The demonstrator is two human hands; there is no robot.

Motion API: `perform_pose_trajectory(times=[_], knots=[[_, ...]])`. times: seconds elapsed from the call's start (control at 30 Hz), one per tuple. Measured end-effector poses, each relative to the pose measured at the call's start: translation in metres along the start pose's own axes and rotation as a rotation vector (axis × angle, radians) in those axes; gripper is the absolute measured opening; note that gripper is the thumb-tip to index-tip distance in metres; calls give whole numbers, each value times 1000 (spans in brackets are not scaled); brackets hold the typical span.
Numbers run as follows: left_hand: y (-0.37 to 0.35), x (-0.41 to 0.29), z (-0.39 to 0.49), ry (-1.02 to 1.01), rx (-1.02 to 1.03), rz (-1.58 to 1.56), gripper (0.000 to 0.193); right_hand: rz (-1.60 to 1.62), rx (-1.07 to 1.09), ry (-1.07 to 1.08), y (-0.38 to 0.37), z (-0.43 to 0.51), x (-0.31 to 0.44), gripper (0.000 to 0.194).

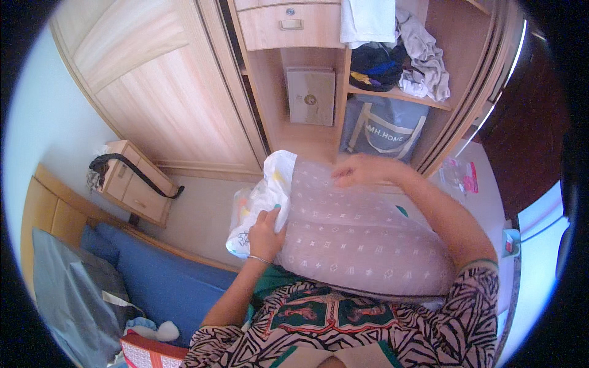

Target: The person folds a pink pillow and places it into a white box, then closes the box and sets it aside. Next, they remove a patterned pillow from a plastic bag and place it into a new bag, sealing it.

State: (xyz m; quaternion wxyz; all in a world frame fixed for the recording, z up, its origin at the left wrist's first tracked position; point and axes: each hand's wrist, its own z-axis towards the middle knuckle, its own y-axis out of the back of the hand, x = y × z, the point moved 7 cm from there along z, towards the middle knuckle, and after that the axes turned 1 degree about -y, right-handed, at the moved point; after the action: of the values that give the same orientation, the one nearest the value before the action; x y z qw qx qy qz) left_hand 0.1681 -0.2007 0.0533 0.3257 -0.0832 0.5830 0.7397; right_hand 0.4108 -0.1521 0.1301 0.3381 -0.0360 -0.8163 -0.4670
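Note:
A large pink translucent bag [349, 230] with a pale printed pattern lies against my body and stretches forward. At its left end is a crumpled white plastic bag [276, 184] with coloured prints. My left hand [267, 234] grips the white plastic where it meets the pink bag, thumb on top. Over the far right part of the pink bag is my right hand [349, 171], blurred, its fingers curled. Whether it touches the bag or holds anything cannot be told.
Ahead stands an open wooden wardrobe with a drawer [271, 27], clothes [423, 60] on a shelf, a box [311, 96] and a grey storage bag [386, 131]. At left are a nightstand [142, 198] with a black strap [138, 172] and a blue bed [170, 280] holding a dark bag [78, 290].

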Motion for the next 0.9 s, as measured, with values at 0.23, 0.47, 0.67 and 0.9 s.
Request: perform_pose_trajectory(times=[0.23,0.47,0.67,0.9], knots=[[-7,-6,-11,-18,18,-4,36,-184,-85,-95,-20,91,-103,75],[-13,5,-21,-18,34,-56,36,328,-169,-412,-71,146,-157,104],[-8,17,-12,-33,-20,-100,35,648,-51,-414,-75,159,-158,82],[39,73,46,231,-132,-345,34,643,-159,-144,-8,133,-82,65]])
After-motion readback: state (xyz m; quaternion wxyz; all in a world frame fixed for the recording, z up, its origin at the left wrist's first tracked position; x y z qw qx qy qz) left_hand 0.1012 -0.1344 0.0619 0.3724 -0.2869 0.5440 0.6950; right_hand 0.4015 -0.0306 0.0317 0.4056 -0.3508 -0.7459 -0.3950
